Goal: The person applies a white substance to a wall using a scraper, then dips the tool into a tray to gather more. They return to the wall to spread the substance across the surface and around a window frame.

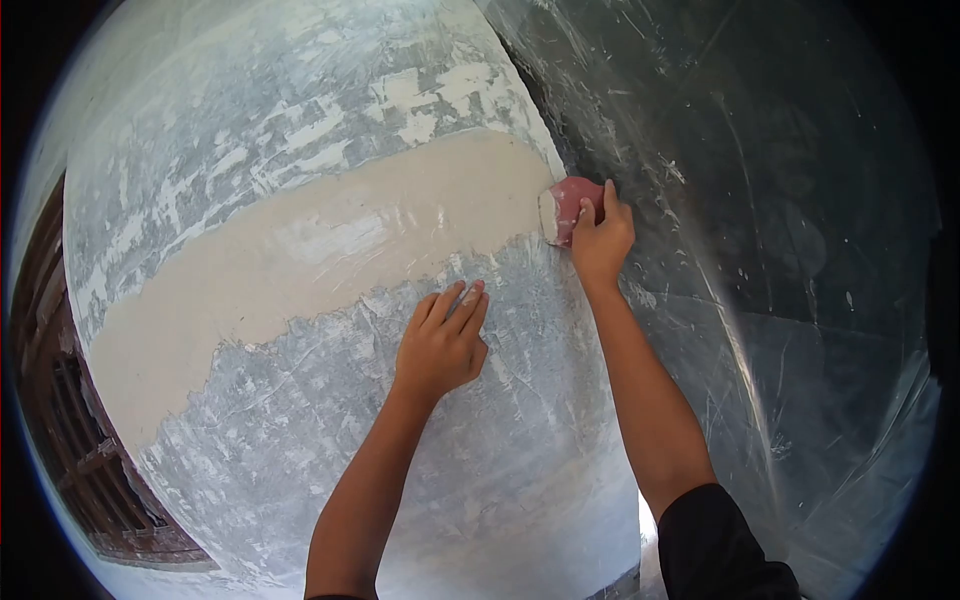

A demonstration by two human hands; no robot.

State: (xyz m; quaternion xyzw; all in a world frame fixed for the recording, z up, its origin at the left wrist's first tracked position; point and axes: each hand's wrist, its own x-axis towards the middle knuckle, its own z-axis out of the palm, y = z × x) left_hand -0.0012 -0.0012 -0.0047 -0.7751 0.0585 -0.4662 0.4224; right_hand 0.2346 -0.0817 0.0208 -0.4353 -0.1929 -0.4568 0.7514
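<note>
A pale band of wet putty (400,210) runs across the patchy grey-white wall (480,490), glossy near its middle. In my right hand (603,248) is a red putty scraper (577,205), held between thumb and fingers at the right end of the band, by the wall's edge. Cream putty coats the scraper's left edge. Below the band, my left hand (440,345) is at the bare grey part of the wall with fingers stretched upward and slightly apart. It holds nothing; whether the palm touches the wall is hidden.
Dark, wrinkled plastic sheeting (800,270) hangs along the right, close beside my right arm. At the lower left, a brown window frame with bars (95,440) borders the wall. Rough white putty patches (400,90) cover the wall above the wet band.
</note>
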